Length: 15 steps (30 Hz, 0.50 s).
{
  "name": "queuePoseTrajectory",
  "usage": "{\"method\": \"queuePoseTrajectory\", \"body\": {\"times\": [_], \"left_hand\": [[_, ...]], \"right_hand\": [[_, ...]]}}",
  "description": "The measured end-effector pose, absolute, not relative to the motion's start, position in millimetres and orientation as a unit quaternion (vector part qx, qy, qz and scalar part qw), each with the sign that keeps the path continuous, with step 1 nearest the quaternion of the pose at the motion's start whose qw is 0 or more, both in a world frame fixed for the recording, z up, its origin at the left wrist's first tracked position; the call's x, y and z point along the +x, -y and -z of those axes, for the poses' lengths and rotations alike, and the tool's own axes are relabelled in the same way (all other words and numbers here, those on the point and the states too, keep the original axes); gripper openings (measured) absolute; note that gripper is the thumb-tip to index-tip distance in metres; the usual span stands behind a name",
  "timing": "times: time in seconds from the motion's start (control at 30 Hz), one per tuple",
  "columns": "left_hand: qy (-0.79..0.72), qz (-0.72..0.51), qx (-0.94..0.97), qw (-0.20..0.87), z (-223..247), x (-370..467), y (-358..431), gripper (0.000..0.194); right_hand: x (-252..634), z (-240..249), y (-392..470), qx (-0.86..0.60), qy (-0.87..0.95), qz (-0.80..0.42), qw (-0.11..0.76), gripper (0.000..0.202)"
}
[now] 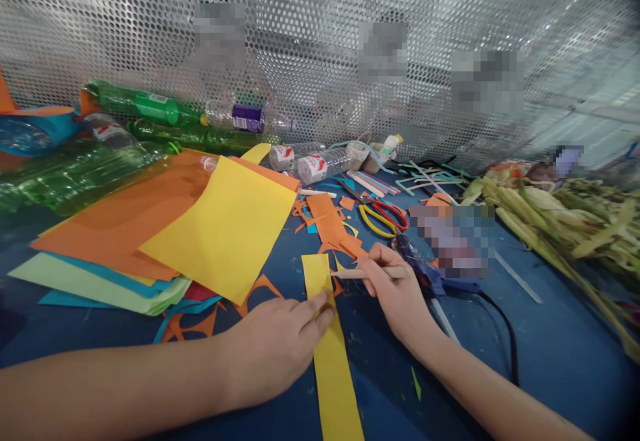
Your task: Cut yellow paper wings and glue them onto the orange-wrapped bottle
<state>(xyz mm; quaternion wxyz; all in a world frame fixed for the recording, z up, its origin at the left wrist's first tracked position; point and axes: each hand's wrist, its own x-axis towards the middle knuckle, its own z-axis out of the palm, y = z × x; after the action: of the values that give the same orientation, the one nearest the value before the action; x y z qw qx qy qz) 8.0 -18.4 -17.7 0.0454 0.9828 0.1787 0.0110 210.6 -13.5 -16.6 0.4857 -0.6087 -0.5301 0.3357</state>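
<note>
A long yellow paper strip (333, 367) runs from the table's near edge up to the middle. My left hand (280, 341) lies on it from the left, fingers stretched out and resting on the strip. In my right hand (393, 287) is a pencil (367, 273), held in a pinch, its tip at the strip's right edge near the top end. Just beyond the strip lies an orange paper piece (327, 221) among small orange scraps. A yellow sheet (235, 227) tops the stack of coloured paper on the left.
Plastic bottles (320, 164) lie along the perforated metal panel (300, 47). Scissors (383, 217) and a blue tool (457, 285) with a black cord are beyond my right hand. Corn husks (555, 227) pile up on the right. Straws (373, 184) lie at the back of the blue table (550, 374).
</note>
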Motion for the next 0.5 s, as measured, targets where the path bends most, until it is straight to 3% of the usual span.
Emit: {"method": "queuePoseTrajectory", "body": {"times": [0.5], "left_hand": [[-0.178,-0.023,0.983,0.026,20.5,8.1,18.9,0.047]], "right_hand": [[211.8,18.8,11.9,-0.615,0.524,-0.352,0.472,0.028]]}}
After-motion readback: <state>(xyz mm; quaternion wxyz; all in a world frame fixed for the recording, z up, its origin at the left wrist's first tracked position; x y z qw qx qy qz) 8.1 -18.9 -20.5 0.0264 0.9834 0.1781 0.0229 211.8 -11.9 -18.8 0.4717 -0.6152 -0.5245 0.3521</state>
